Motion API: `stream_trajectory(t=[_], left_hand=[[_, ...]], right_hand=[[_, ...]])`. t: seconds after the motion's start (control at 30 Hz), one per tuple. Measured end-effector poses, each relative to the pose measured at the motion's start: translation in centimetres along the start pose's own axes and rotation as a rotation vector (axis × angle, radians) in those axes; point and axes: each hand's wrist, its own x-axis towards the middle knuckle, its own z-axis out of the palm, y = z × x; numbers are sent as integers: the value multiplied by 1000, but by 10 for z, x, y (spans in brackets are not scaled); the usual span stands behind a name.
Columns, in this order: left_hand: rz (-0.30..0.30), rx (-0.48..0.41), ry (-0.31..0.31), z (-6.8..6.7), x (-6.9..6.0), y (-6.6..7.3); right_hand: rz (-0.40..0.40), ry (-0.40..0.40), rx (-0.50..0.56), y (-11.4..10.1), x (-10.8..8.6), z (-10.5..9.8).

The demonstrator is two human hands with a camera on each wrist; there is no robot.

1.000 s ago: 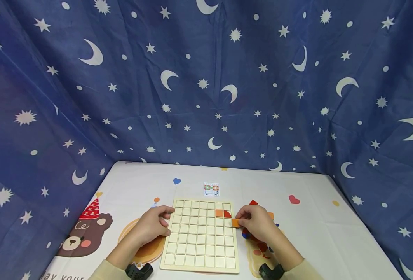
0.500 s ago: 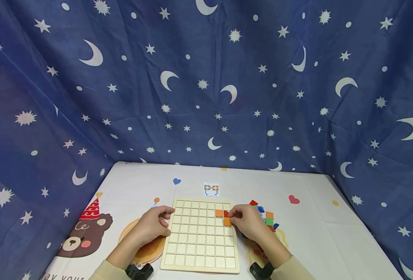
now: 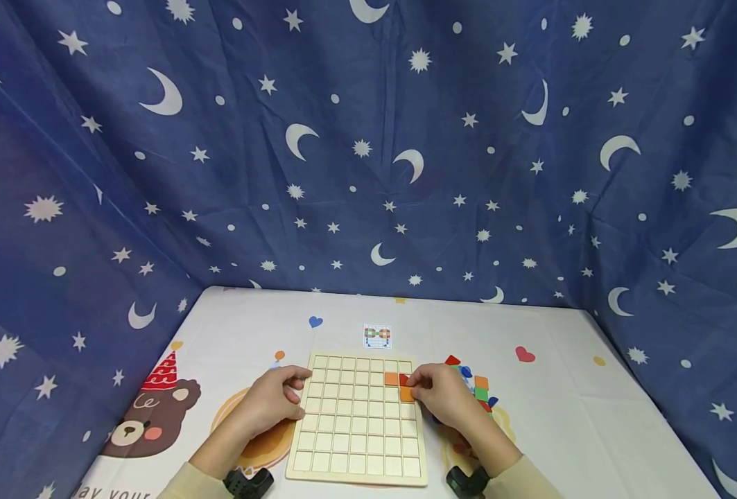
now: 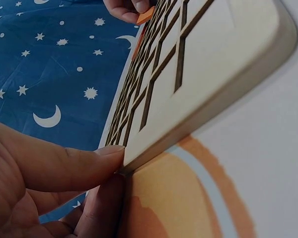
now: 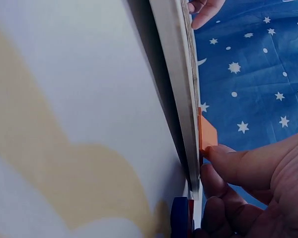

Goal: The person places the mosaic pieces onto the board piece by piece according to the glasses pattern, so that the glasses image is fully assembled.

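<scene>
My left hand (image 3: 272,404) touches the left edge of a pale gridded board (image 3: 358,443), its thumb laid straight against the rim in the left wrist view. Over the board's right side, my right hand (image 3: 441,393) pinches an orange square tile (image 3: 407,394) between thumb and fingers. In the right wrist view that orange tile (image 5: 207,134) stands tilted at the board's edge. Just left of it in the grid lies another orange tile (image 3: 391,379). A red piece (image 3: 403,380) beside that one is partly hidden by my right fingers.
Right of the board lies a loose heap of pieces, including a green tile (image 3: 481,394), an orange tile (image 3: 481,382) and a blue piece (image 3: 465,372). My right hand hides part of it. A small pattern card (image 3: 377,336) lies behind the board.
My right hand has moved left, bringing the orange tile from beside the board onto its right column, and has held there for the last half second. My left hand stays put.
</scene>
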Motion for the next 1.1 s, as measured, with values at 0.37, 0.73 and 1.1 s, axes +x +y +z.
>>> stream_trajectory(t=[0.37,0.73,1.1], left_hand=[[5,-17,-2,-1,-1,0],[24,-10,-24,-1,1,-2],[11,5,-5,0,1,0]], right_hand=[[-16,-24,-28,0,-1,0],[-19,-32,-43,0,-3,-2],[16,8,-16,18,-17,-26]])
